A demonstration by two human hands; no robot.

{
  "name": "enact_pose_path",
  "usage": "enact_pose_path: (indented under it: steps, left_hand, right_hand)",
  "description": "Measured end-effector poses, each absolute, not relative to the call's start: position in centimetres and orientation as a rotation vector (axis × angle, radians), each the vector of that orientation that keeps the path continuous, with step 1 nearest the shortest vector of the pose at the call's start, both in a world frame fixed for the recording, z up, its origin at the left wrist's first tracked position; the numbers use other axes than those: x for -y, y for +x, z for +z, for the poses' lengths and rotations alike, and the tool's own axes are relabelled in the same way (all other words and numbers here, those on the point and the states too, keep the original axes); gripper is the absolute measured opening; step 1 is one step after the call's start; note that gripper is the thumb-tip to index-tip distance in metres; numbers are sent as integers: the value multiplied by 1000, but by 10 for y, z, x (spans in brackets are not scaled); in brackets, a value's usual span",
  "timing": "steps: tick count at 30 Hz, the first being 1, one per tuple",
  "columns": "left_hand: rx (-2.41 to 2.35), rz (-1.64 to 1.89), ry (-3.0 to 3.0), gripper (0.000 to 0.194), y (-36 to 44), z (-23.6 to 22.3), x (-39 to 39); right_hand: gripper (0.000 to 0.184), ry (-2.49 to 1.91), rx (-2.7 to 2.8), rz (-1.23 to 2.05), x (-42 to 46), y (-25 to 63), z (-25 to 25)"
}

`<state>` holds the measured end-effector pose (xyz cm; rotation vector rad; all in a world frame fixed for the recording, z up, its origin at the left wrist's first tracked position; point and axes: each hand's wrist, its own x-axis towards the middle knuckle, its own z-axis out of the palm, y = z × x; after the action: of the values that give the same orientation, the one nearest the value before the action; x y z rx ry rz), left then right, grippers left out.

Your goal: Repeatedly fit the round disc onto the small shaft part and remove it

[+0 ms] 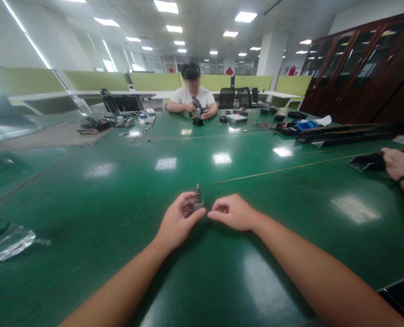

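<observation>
Between the thumb and fingers of my left hand [179, 220] is a small grey metal part [198, 205]. It has a round base and a thin upright stem that looks wound with a spring. My right hand [234, 212] is curled just to the right of it, thumb and fingertips drawn together in a pinch. A small gap separates the right fingertips from the left thumb. Whether anything tiny sits in that pinch, I cannot make out. Both hands are low over the glossy green tabletop [137, 195].
A long thin rod [256, 175] reaches from ahead of my hands toward another person's hand [397, 163] beside a black channel [365, 162]. Across the table a person [192, 97] handles a dark tool [198, 104]. Clear plastic [13, 245] lies at left; cables [142, 134] lie farther back.
</observation>
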<state>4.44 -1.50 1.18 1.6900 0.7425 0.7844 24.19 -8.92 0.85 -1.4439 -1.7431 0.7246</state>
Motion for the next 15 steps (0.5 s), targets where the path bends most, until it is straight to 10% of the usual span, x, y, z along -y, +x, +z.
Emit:
enact_pose_path:
  steps: [15]
  left_hand:
    - [-833,866,2070,34,43,15,16]
  right_hand:
    - [26,-1421,1749,675,90,242,8]
